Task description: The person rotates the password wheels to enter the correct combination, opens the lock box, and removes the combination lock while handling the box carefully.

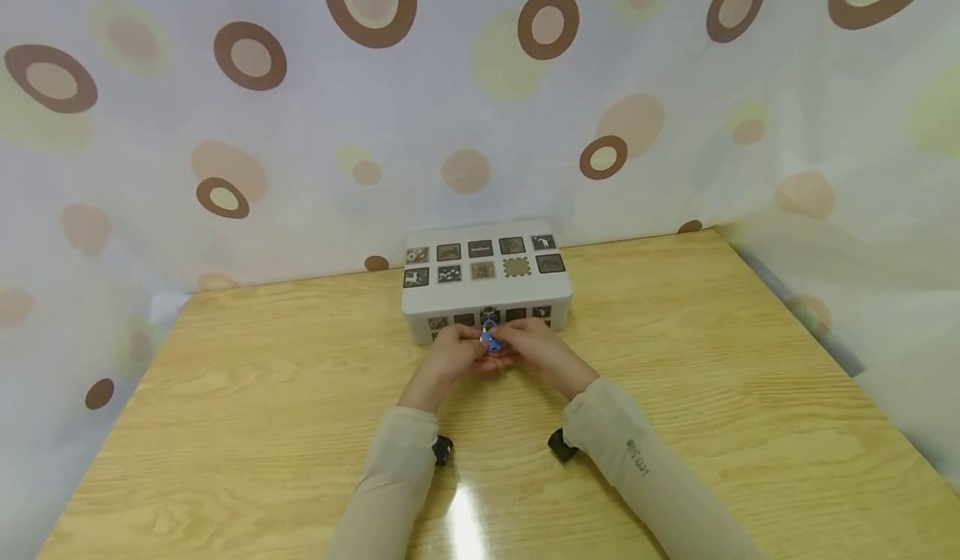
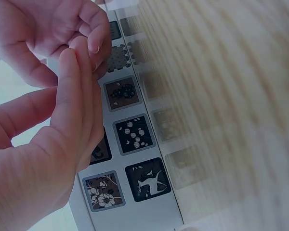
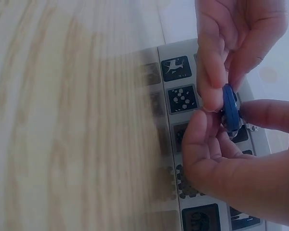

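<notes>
A small blue padlock with a metal shackle is at the front of a white tin box, just below its metal clasp. My left hand pinches one end of the padlock between thumb and fingers. From the other side, the right hand holds it, with thumb and curled fingers around the blue body in the right wrist view. Hands hide the padlock in the left wrist view. Whether the shackle passes through the clasp cannot be made out.
The box lid is closed and bears dark square pictures. It stands near the back edge of a wooden table. Behind and at the sides hangs a white cloth with brown circles. Dark straps sit at both wrists.
</notes>
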{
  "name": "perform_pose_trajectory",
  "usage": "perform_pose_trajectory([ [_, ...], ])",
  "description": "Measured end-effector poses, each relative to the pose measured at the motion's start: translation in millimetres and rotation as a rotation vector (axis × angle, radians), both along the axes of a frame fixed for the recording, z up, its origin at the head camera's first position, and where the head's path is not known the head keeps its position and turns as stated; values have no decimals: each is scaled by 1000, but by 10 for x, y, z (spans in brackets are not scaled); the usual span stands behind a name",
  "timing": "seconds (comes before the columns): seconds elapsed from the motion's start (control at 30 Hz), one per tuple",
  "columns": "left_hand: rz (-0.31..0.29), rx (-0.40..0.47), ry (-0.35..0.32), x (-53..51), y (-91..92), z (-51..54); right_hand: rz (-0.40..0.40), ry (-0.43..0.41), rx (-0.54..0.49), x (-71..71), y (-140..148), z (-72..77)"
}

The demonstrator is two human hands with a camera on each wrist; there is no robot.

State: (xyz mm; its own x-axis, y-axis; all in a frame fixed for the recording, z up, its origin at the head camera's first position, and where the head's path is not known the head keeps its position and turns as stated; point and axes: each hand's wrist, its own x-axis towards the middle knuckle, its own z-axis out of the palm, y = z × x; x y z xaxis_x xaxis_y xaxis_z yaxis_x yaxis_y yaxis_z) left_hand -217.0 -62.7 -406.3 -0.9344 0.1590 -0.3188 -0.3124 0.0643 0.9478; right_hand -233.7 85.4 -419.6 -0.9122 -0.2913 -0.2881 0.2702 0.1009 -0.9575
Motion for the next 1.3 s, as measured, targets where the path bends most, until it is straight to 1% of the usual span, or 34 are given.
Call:
perform_pose_trajectory([
  [0.43, 18, 16, -22, 7, 2, 40, -2, -3, -63, 5, -23, -6],
  [0.7, 16, 28, -13, 6, -4, 48, -12, 24, -82, 9, -34, -20],
  [0.87, 16, 33, -17, 0, -9, 40, -26, 27, -84, 8, -47, -37],
  [1.07, 14, 51, -17, 2, -9, 21, -37, 26, -64, 16, -51, -22],
  [1.3, 18, 53, -16, 12, -4, 27, -53, 37, -59, 32, -66, -19],
])
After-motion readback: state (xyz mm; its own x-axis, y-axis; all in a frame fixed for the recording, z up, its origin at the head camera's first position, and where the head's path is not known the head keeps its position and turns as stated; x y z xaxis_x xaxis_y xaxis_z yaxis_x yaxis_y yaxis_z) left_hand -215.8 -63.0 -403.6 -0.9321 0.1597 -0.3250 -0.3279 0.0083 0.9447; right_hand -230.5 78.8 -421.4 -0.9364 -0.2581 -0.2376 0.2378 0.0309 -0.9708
